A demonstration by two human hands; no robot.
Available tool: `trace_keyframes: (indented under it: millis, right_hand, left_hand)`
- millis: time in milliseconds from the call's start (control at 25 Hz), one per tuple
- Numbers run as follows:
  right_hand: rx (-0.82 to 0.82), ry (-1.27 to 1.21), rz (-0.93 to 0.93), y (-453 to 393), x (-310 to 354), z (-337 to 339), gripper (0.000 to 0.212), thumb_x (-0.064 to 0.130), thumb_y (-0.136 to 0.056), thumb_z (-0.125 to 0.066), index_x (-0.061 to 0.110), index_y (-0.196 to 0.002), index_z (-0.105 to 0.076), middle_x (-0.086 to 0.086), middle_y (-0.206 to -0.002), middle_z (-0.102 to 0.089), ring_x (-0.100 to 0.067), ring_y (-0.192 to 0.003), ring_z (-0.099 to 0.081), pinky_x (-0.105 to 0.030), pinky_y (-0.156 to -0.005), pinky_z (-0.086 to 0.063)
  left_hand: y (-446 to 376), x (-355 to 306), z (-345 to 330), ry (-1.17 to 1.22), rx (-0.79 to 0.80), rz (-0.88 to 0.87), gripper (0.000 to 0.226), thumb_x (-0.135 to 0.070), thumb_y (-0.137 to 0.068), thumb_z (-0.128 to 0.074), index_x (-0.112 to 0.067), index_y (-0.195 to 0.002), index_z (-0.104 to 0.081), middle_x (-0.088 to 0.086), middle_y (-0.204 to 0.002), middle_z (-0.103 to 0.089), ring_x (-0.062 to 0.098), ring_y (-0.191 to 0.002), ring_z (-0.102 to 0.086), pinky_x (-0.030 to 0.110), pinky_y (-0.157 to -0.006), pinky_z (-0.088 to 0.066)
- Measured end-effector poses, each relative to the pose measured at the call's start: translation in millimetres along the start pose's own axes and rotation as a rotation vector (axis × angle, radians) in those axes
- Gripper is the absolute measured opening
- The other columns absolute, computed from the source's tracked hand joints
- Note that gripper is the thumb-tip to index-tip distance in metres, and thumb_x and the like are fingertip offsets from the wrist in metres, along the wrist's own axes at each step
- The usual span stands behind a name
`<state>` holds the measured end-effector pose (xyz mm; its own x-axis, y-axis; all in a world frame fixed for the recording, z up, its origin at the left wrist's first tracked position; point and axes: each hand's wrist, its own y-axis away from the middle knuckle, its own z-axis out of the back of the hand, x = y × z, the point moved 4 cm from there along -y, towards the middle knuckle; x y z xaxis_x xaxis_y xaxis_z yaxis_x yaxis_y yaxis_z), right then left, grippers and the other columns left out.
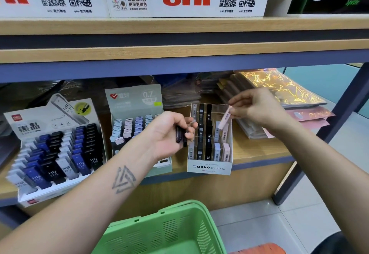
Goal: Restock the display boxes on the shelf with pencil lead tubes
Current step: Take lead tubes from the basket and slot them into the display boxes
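On the shelf (259, 152), MONO box (209, 167); hands grip dark tubes (180, 135), pinch pink tube (225, 119).

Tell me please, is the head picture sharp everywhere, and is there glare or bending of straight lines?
Head view: the shelf edge bows, a wide-angle distortion; the MONO box print reads sharply; the pink tube pinched by the right hand looks slightly blurred; the gold-patterned sleeves show bright glare; the left hand is evenly lit.

We see three display boxes in a row on the shelf (259, 154): left box (56, 154), middle box (137, 126), right box (209, 140), with a basket (165, 231) nearer, below.
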<state>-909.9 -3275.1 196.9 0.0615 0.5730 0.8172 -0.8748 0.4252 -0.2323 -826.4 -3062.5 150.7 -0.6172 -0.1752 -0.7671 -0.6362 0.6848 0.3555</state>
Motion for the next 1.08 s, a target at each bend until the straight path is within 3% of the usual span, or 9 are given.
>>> trace_keyframes:
  millis: [80,160,400,840,920,1000,1080]
  right_hand:
    - [-0.006,0.332,0.08,-0.1,-4.5,-1.5,0.016,0.008,-0.084,-0.081,0.02,-0.091,-0.072,0.001,-0.084,-0.073,-0.011,-0.079,-0.071,-0.027,-0.076,-0.058]
    - [-0.012,0.475,0.127,2.0,-7.2,-7.5,0.011,0.015,-0.084,-0.081,0.02,-0.093,-0.076,0.004,-0.085,-0.072,-0.011,-0.081,-0.068,-0.026,-0.075,-0.053]
    - [-0.011,0.523,0.15,8.7,-13.2,-25.8,0.011,0.014,-0.085,-0.081,0.015,-0.095,-0.079,0.0,-0.088,-0.073,-0.015,-0.084,-0.067,-0.037,-0.081,-0.058]
    - [0.006,0.664,0.076,9.7,-11.4,-35.1,0.014,0.009,-0.085,-0.076,0.011,-0.098,-0.077,-0.008,-0.099,-0.072,-0.027,-0.092,-0.066,-0.044,-0.081,-0.058]
    - [-0.024,0.658,0.083,9.9,-9.7,-33.1,0.013,0.005,-0.085,-0.073,0.014,-0.094,-0.077,-0.006,-0.096,-0.072,-0.026,-0.09,-0.067,-0.043,-0.079,-0.059]
    - [-0.04,0.566,0.112,11.9,-0.1,-34.1,0.015,0.004,-0.087,-0.068,0.016,-0.091,-0.077,-0.002,-0.091,-0.073,-0.02,-0.085,-0.069,-0.037,-0.077,-0.059]
    - [0.075,0.206,0.054,17.7,14.0,-40.0,0.009,0.005,-0.09,-0.069,0.012,-0.094,-0.074,-0.004,-0.082,-0.075,-0.017,-0.075,-0.072,-0.032,-0.071,-0.058]
  left_hand:
    - [-2.3,2.0,-0.3,0.015,0.011,-0.002,0.031,0.014,-0.081,-0.032,0.0,-0.102,-0.051,0.018,-0.094,-0.055,0.016,-0.064,-0.05,0.021,-0.053,-0.043]
    - [-4.2,4.0,-1.6,0.028,0.022,-0.005,0.035,0.017,-0.083,-0.033,0.0,-0.109,-0.049,0.02,-0.095,-0.057,0.018,-0.068,-0.055,0.021,-0.054,-0.048]
    - [-4.3,5.6,-1.7,0.039,0.04,-0.014,0.041,0.019,-0.082,-0.036,0.003,-0.117,-0.049,0.021,-0.097,-0.059,0.019,-0.069,-0.058,0.022,-0.052,-0.049]
    - [2.1,9.2,-3.2,0.015,0.04,0.006,0.045,0.019,-0.082,-0.036,0.004,-0.121,-0.048,0.021,-0.094,-0.061,0.02,-0.066,-0.062,0.023,-0.053,-0.051]
    - [4.2,9.1,-4.5,0.01,0.048,-0.009,0.046,0.022,-0.084,-0.036,0.006,-0.126,-0.049,0.024,-0.102,-0.064,0.025,-0.073,-0.07,0.027,-0.063,-0.058]
    - [5.6,7.9,-6.3,0.034,0.055,-0.048,0.048,0.027,-0.085,-0.038,0.008,-0.127,-0.05,0.027,-0.114,-0.067,0.033,-0.091,-0.074,0.037,-0.082,-0.061]
    - [5.2,6.5,-8.1,0.051,0.062,-0.091,0.05,0.029,-0.085,-0.04,0.008,-0.129,-0.049,0.027,-0.12,-0.067,0.036,-0.107,-0.07,0.044,-0.096,-0.055]
